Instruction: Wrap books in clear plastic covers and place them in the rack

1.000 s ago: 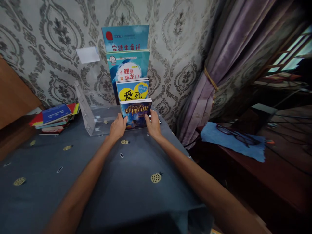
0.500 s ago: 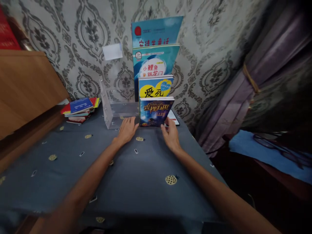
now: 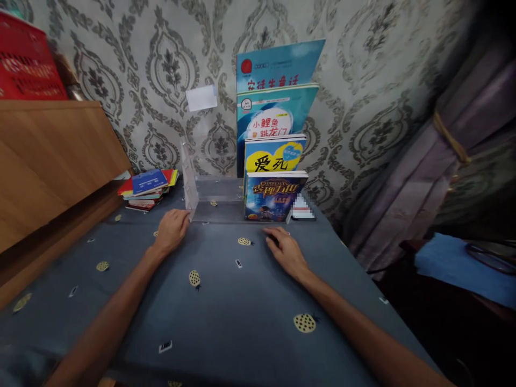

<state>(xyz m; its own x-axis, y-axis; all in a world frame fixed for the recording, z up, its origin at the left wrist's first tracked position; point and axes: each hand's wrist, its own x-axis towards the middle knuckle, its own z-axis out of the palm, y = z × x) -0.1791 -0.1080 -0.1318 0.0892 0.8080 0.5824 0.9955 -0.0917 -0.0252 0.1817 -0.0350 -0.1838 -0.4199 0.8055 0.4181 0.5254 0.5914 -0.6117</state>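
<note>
- Rack: clear plastic stepped rack (image 3: 217,189) near the rear edge of the blue-grey cloth-covered table (image 3: 234,322); its right side holds glossy rectangular books (image 3: 278,113), upright in tiers.
- Front tier: dark-blue book (image 3: 274,199) with gold lettering (cover outward).
- Left hand (image 3: 172,230): loosely curled at the rack's front left corner; grip cannot be told.
- Right hand (image 3: 287,250): half-open, holding nothing, just before the book.
- Change: both hands have left the book's sides.

This looks like a room in a home. Damask-patterned wallpaper (image 3: 371,129) backs a cloth-covered, pineapple-patterned table (image 3: 242,317), and a mauve curtain (image 3: 407,188), gathered by a cord tieback (image 3: 451,141), hangs past its right edge. Chinese children's storybooks (image 3: 278,110) stand in a clear acrylic rack (image 3: 187,185) near the back edge; a wooden cabinet (image 3: 52,161) flanks the left. Beyond the right edge, eyeglasses (image 3: 489,260) rest on a blue cloth (image 3: 439,263).
</note>
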